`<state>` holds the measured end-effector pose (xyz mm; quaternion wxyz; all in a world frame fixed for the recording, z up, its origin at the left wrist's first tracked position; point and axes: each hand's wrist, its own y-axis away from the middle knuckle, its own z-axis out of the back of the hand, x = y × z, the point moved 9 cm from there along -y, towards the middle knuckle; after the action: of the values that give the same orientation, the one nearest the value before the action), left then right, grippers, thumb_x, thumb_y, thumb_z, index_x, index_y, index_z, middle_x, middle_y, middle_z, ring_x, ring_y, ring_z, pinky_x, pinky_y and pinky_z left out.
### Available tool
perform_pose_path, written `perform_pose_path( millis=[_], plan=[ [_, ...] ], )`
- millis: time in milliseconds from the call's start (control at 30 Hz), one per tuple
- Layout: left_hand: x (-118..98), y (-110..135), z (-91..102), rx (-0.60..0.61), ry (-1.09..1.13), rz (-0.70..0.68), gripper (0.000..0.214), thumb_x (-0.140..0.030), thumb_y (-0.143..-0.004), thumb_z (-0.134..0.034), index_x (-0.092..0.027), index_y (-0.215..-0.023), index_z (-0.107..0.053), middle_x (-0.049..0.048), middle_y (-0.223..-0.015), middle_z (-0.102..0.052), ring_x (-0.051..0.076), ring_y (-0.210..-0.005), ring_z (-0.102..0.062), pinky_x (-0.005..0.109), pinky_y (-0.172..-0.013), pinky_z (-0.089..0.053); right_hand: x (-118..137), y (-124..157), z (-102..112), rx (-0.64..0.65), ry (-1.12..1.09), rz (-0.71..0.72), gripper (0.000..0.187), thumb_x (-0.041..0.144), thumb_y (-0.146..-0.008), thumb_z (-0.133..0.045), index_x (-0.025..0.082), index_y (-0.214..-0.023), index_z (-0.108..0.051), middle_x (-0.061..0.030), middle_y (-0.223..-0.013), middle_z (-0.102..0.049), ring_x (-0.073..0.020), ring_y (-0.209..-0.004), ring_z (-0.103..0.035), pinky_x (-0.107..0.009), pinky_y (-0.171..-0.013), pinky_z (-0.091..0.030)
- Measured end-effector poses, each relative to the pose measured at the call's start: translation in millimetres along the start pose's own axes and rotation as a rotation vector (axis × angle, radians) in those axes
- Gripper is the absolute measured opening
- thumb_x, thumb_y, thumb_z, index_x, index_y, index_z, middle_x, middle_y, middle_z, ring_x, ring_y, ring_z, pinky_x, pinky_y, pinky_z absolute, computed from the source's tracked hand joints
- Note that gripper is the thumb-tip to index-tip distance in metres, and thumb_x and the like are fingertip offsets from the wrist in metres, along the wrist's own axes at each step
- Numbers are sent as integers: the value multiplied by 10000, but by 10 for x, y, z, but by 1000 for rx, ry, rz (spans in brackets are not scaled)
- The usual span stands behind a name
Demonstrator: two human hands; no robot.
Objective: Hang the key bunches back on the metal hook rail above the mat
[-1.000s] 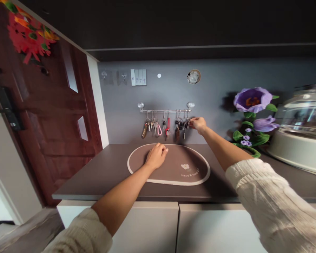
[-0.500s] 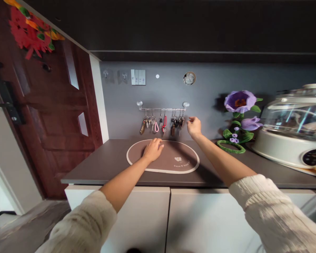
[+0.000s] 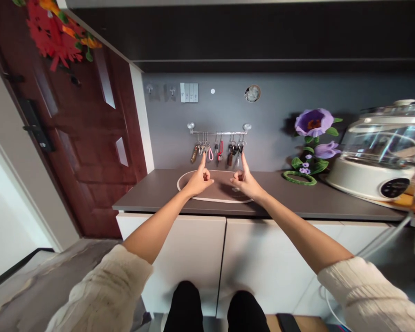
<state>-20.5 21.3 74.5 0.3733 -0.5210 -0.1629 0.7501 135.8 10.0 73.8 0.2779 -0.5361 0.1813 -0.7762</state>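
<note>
Both hands are held up over the brown oval mat (image 3: 218,179), index fingers pointing up and thumbs turned inward. My left hand (image 3: 198,179) is empty, its other fingers curled. My right hand (image 3: 245,179) mirrors it and holds nothing either. Beyond them, a clear hook rail (image 3: 218,133) on the grey wall carries several key sets. A pink loop (image 3: 210,153) hangs left of the middle, and a red strap (image 3: 221,150) is near the centre. Dark key fobs (image 3: 232,151) hang toward the right. My hands partly cover the mat.
Purple felt flowers (image 3: 313,123) with a green ring base stand on the dark counter (image 3: 280,198). Right of them is a white appliance with a clear cover (image 3: 376,161). White cabinet doors (image 3: 180,253) lie below. A dark red door (image 3: 86,138) is on the left.
My right hand has come down and inward from beside the keys. My left hand has lifted off the mat, and both index fingers now point up. The view has tilted down.
</note>
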Motion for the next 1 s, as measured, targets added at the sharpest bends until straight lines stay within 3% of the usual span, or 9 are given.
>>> perform_pose_path(
  millis=[100, 267, 500, 667, 800, 900, 1000],
  plan=[
    [30, 168, 9, 0, -30, -12, 992, -131, -713, -554, -273, -1351, 192, -82, -667, -425, 47, -567, -395, 185, -616, -357, 62, 163, -101, 71, 101, 50, 936, 223, -727, -563, 262, -1390, 97, 68, -637, -425, -87, -545, -397, -225, -545, -390],
    [59, 320, -54, 33, -35, 8, 998, -138, -711, -541, -264, -1340, 223, -81, -666, -425, 46, -558, -394, 176, -594, -358, 118, 327, -174, 75, 211, 69, 903, 225, -737, -541, 231, -1398, 75, 62, -635, -443, -93, -569, -424, -228, -585, -394],
    [19, 346, -111, 76, -60, 37, 998, -137, -709, -536, -257, -1338, 230, -81, -667, -431, 47, -573, -403, 178, -621, -371, 125, 358, -189, 43, 190, 16, 901, 256, -714, -563, 216, -1405, 14, 61, -633, -461, -100, -574, -431, -242, -618, -403],
    [118, 279, -82, 63, -5, 70, 986, -177, -712, -557, -244, -1357, 185, -74, -686, -451, 49, -583, -427, 195, -645, -392, 56, 310, -124, 54, 176, -6, 878, 279, -732, -559, 226, -1405, 3, 66, -627, -460, -95, -562, -438, -246, -619, -422],
    [356, 69, 208, -105, -112, 164, 887, -274, -714, -575, -238, -1395, -8, -24, -808, -524, 80, -708, -492, 244, -745, -410, -177, 91, 132, 44, 221, -73, 795, 337, -739, -567, 255, -1394, -124, 30, -729, -535, -114, -632, -513, -294, -674, -466],
    [579, -171, 499, -249, -275, 236, 817, -345, -693, -599, -193, -1376, -177, 48, -985, -555, 144, -904, -511, 307, -867, -379, -448, -197, 546, -136, 255, -167, 769, 376, -666, -646, 196, -1332, -305, -57, -950, -572, -167, -819, -559, -354, -797, -463],
    [814, -474, 700, -333, -395, 293, 813, -403, -648, -637, -152, -1332, -275, 123, -1177, -496, 233, -1122, -430, 365, -964, -308, -753, -503, 875, -282, 245, -291, 877, 372, -546, -742, 166, -1296, -336, -130, -1125, -528, -240, -1000, -522, -397, -856, -442]
  ],
)
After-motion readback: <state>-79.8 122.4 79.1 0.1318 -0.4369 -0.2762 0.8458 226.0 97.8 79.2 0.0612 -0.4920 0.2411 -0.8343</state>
